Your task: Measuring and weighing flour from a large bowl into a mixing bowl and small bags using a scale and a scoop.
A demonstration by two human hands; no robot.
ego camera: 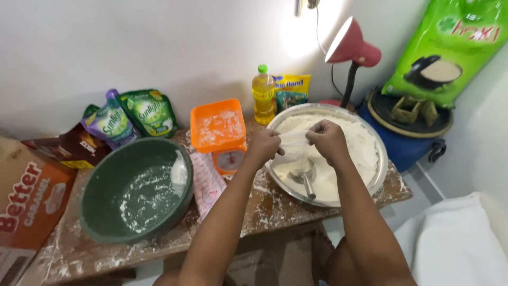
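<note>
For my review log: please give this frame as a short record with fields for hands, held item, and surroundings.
left hand: left hand pinches one end of a thin clear plastic bag
right hand: right hand pinches the other end
below hands: round metal basin of white flour with a metal scoop
beside: orange kitchen scale, floury green plastic bowl
surface: flour-dusted wooden table

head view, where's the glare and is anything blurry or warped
Head view: the red lamp blows out a white patch on the wall behind it; the left hand and right hand are a little soft; the wide lens bends the table edge; flour in the metal basin looks washed out.
</note>
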